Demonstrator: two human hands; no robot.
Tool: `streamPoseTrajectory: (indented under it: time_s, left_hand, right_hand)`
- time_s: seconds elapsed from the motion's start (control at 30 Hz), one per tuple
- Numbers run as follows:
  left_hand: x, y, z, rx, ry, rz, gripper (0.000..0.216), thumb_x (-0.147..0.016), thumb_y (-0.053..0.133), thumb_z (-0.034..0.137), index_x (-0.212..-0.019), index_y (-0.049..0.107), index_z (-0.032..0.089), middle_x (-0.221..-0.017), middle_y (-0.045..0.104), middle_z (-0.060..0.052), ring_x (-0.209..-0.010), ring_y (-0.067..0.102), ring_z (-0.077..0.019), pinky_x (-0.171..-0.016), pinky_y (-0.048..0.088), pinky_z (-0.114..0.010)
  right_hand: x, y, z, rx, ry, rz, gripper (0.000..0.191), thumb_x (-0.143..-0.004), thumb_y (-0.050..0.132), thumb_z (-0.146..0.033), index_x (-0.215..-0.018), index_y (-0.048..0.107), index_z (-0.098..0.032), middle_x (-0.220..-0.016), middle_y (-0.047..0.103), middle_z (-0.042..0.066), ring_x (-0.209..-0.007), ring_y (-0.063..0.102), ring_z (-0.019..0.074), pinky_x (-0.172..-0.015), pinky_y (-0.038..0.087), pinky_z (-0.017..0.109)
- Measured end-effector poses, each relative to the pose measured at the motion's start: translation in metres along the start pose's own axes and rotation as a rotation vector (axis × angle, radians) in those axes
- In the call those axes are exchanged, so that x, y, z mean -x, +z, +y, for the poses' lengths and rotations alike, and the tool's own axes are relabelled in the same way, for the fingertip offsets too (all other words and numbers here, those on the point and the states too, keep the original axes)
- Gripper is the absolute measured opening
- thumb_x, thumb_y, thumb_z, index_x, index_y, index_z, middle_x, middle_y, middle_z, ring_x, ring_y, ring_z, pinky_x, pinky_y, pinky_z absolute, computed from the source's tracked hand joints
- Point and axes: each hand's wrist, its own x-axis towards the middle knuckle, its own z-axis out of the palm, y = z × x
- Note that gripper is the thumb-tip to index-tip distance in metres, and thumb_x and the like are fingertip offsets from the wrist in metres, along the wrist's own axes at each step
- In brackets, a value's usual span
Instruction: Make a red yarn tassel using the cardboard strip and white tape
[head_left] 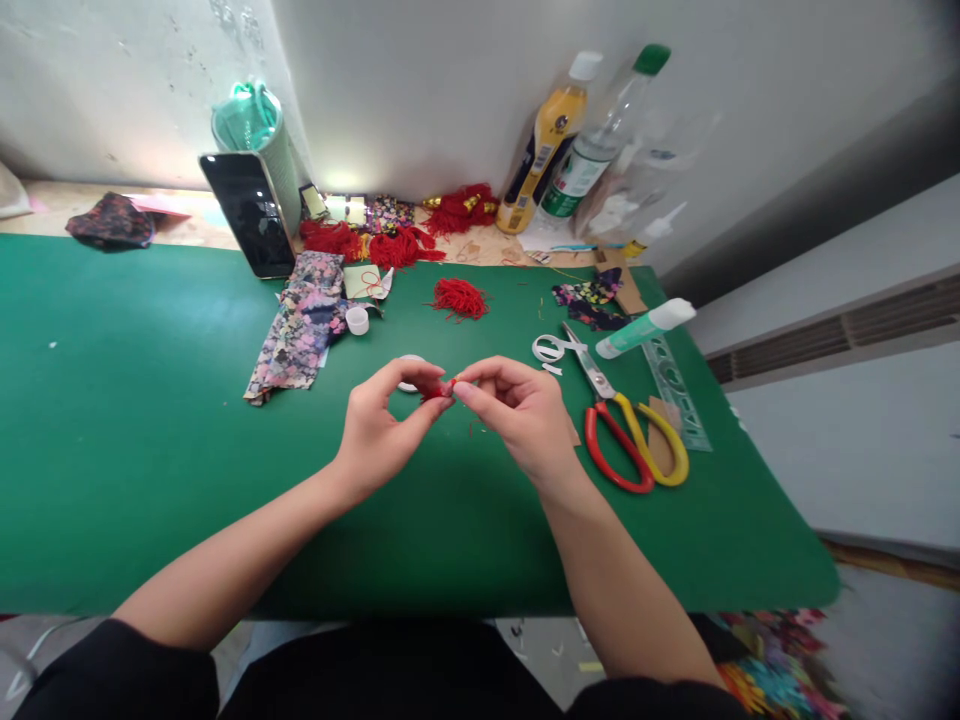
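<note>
My left hand (386, 422) pinches a small red piece (444, 390) between thumb and forefinger above the green mat. My right hand (521, 405) meets it there, thumb and forefinger closed on the piece's right end. Fingertips cover most of it, so I cannot tell its kind. Behind my left fingers lies a white ring-shaped roll (409, 372), partly hidden. A bundle of red threads (460, 298) rests just beyond my hands. To the right are scissors (600, 385) with one red and one yellow handle, blades pointing away from me.
Floral fabric (300, 320) and a small white cup (358, 320) lie left. A phone (251, 215) leans against a mesh cylinder (279, 150). Bottles (551, 140) and red tassels (461, 210) line the back. A glue stick (645, 328) and clear ruler (679, 390) sit right.
</note>
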Motion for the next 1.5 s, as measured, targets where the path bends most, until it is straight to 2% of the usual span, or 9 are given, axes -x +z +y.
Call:
streamPoseTrajectory:
  time_s: [0.2, 0.37, 0.6, 0.77, 0.97, 1.07, 1.5]
  left_hand:
    - [0.0010, -0.0011, 0.0008, 0.043, -0.022, 0.021, 0.017, -0.076, 0.072, 0.017, -0.090, 0.063, 0.017, -0.076, 0.069, 0.000, -0.071, 0.066, -0.0121, -0.071, 0.055, -0.026]
    - [0.0004, -0.0011, 0.0002, 0.071, 0.008, 0.026, 0.014, -0.076, 0.072, 0.014, -0.088, 0.065, 0.017, -0.081, 0.069, -0.001, -0.072, 0.066, -0.0105, -0.071, 0.055, -0.023]
    - [-0.0005, -0.0015, 0.0007, 0.092, -0.027, 0.026, 0.013, -0.075, 0.073, 0.016, -0.085, 0.064, 0.017, -0.077, 0.068, 0.000, -0.068, 0.064, -0.0106, -0.067, 0.055, -0.023]
    - [-0.0007, -0.0010, 0.0021, 0.094, -0.051, 0.023, 0.013, -0.075, 0.072, 0.015, -0.085, 0.064, 0.017, -0.080, 0.069, -0.001, -0.069, 0.065, -0.0111, -0.068, 0.055, -0.025]
    - [-0.0011, -0.0009, 0.0025, 0.092, -0.058, 0.023, 0.012, -0.074, 0.072, 0.015, -0.083, 0.064, 0.017, -0.077, 0.068, -0.001, -0.069, 0.064, -0.0112, -0.068, 0.055, -0.025]
    - [-0.0013, -0.0008, 0.0026, 0.096, -0.064, 0.018, 0.012, -0.074, 0.072, 0.014, -0.083, 0.064, 0.017, -0.078, 0.068, -0.001, -0.069, 0.064, -0.0109, -0.068, 0.054, -0.024]
    - [-0.0015, -0.0018, 0.0030, 0.103, -0.081, -0.012, 0.009, -0.077, 0.071, 0.017, -0.083, 0.065, 0.017, -0.078, 0.068, -0.001, -0.070, 0.063, -0.0118, -0.068, 0.054, -0.026]
  right_hand:
    - [0.0005, 0.0007, -0.0022, -0.087, -0.007, -0.038, 0.018, -0.073, 0.074, -0.035, -0.081, 0.070, -0.020, -0.047, 0.042, -0.008, -0.042, 0.034, 0.0056, -0.041, 0.027, 0.022]
    - [0.0004, 0.0013, 0.0000, -0.055, -0.017, -0.035, 0.022, -0.073, 0.073, -0.039, -0.082, 0.068, -0.019, -0.047, 0.043, -0.008, -0.041, 0.035, 0.0057, -0.040, 0.028, 0.022]
    - [0.0020, 0.0038, 0.0012, -0.030, -0.053, -0.024, 0.022, -0.075, 0.072, -0.038, -0.084, 0.065, -0.019, -0.050, 0.043, -0.008, -0.042, 0.034, 0.0054, -0.040, 0.026, 0.022]
    - [0.0023, 0.0032, -0.0008, -0.026, -0.039, 0.019, 0.033, -0.074, 0.074, -0.037, -0.100, 0.060, -0.023, -0.050, 0.041, -0.010, -0.043, 0.036, 0.0067, -0.041, 0.028, 0.022]
    - [0.0021, 0.0005, -0.0025, 0.053, -0.082, 0.029, 0.017, -0.075, 0.072, -0.035, -0.081, 0.067, -0.020, -0.050, 0.042, -0.007, -0.044, 0.034, 0.0063, -0.041, 0.028, 0.022]
    - [0.0028, 0.0007, -0.0033, 0.063, -0.080, 0.029, 0.013, -0.076, 0.071, -0.033, -0.078, 0.069, -0.020, -0.050, 0.044, -0.006, -0.044, 0.034, 0.0064, -0.041, 0.026, 0.023]
    - [0.0015, 0.0000, -0.0026, 0.061, -0.071, 0.024, 0.018, -0.077, 0.071, -0.038, -0.077, 0.069, -0.020, -0.050, 0.044, -0.006, -0.044, 0.033, 0.0064, -0.041, 0.026, 0.023]
